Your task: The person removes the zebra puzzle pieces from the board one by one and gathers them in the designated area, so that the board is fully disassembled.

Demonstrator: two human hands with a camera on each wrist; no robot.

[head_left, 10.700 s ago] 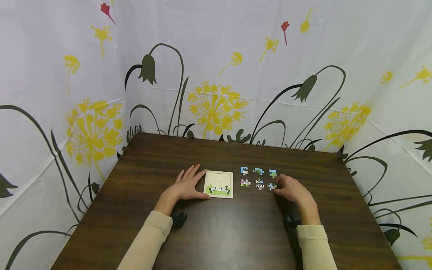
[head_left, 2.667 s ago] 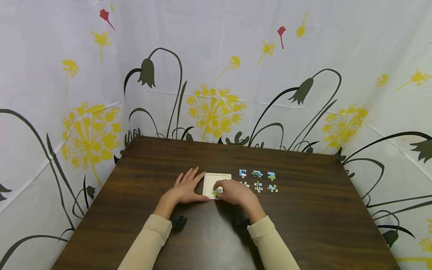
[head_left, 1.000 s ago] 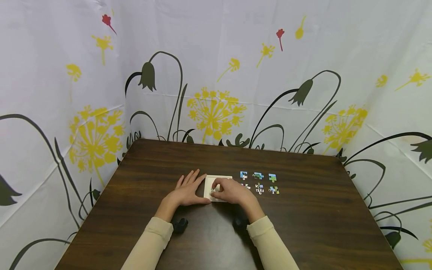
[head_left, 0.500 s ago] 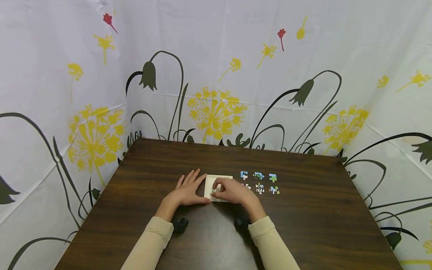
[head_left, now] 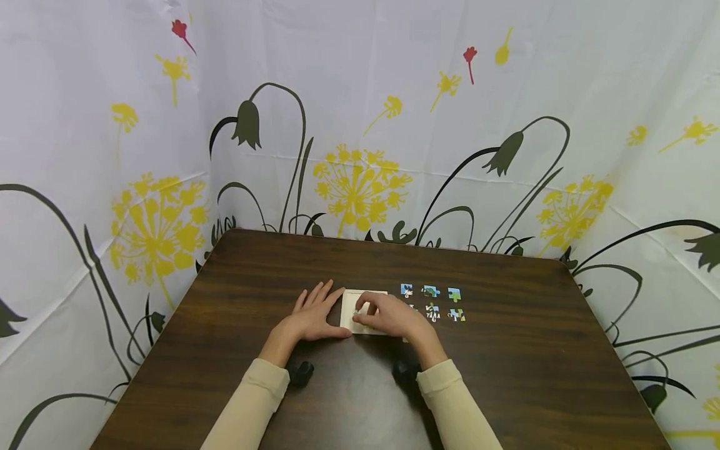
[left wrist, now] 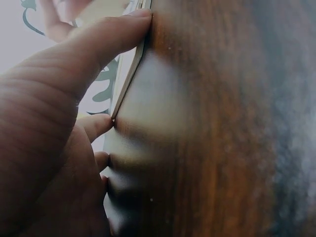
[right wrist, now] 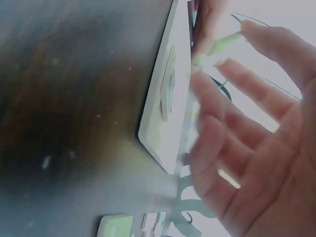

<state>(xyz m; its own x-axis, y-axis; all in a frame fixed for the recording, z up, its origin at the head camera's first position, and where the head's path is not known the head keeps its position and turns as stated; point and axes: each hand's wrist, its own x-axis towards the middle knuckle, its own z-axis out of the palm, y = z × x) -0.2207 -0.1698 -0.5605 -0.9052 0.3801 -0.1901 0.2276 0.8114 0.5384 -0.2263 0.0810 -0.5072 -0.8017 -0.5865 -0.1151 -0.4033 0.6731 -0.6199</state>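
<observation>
A small square wooden puzzle tray (head_left: 348, 303) lies on the dark table. My left hand (head_left: 312, 317) is spread flat at its left side, thumb and index finger touching its edge; the left wrist view shows the thumb (left wrist: 106, 42) against the tray's rim. Over the tray, my right hand (head_left: 390, 314) pinches a jigsaw piece (right wrist: 225, 44), green-coloured in the right wrist view. Below it another jigsaw piece (right wrist: 169, 86) lies in the tray. The right hand hides much of the tray in the head view.
Right of the tray, several loose jigsaw pieces (head_left: 432, 312) lie in two rows, one partly covered by the right hand. One more piece (head_left: 405, 340) peeks out beneath the right wrist. The brown table (head_left: 534, 350) meets a flower-printed curtain (head_left: 360, 94) behind.
Since the earliest frame, my right hand has moved left from the loose pieces to the tray, where a row of fitted pieces then showed. Lately its fingers have shifted slightly; the left hand stays put.
</observation>
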